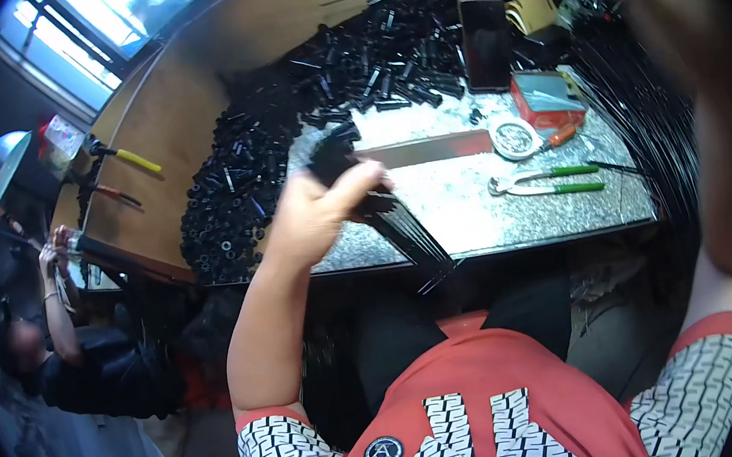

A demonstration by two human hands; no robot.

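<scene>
Blurred, the right forearm (pixel 728 133) passes the upper edge; its hand's state I cannot tell. The left hand (pixel 317 211) clutches a bundle of black rods (pixel 403 233) over the near edge of the table (pixel 473 221). Beyond lie green-handled pincers (pixel 572 171), a red box (pixel 522 104), a smartphone (pixel 485 43) and heaped black cylindrical parts (pixel 376 42).

Window (pixel 134 13) glares upper left; counter (pixel 463 208) washes out beside your left hand (pixel 319 209); your right forearm (pixel 726 151) blurs; rim dark, bent.
</scene>
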